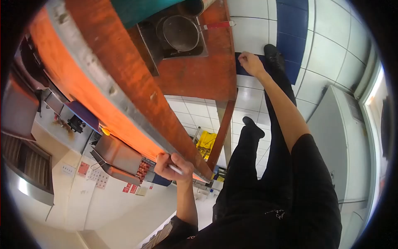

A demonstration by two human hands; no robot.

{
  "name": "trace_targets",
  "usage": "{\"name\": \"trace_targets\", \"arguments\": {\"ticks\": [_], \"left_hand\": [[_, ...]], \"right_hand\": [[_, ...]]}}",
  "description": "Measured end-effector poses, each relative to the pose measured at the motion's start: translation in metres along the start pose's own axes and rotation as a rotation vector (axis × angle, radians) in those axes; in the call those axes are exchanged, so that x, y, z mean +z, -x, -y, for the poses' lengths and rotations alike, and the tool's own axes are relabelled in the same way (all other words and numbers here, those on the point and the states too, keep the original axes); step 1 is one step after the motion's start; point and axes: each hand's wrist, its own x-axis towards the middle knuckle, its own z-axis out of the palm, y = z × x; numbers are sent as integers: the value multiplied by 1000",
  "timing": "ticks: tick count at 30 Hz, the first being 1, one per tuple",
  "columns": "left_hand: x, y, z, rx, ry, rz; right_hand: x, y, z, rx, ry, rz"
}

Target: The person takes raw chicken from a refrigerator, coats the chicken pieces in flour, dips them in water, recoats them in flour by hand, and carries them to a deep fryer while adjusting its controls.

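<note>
My left hand is closed around a slim white stick-like thing, whose exact kind I cannot make out. This hand is beside the metal-edged orange shelf, near its lower end. My right hand hangs over the floor with its fingers curled in, and nothing shows in them. Nearest to it is the edge of the red-brown wooden counter. On that counter a round pan with a red handle rests over a dark square burner or tray.
White floor tiles with a dark blue strip lie around my feet. A pale cabinet stands at right. Something yellow is below the counter. Metal equipment and wall papers are at left.
</note>
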Motion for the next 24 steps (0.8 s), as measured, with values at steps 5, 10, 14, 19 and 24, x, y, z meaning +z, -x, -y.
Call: {"name": "trace_targets", "arguments": {"ticks": [5, 10, 14, 19, 24], "left_hand": [[-4, 4, 7, -47, 56, 31], [-9, 3, 4, -1, -74, 69], [-24, 18, 7, -58, -46, 128], [-12, 8, 10, -42, 81, 79], [-6, 1, 15, -13, 149, 60]], "right_hand": [[54, -40, 69, -263, -100, -49], [153, -84, 192, -327, -172, 285], [195, -126, 280, -242, -31, 300], [247, -165, 313, -37, -43, 242], [287, -134, 323, 24, 99, 241]]}}
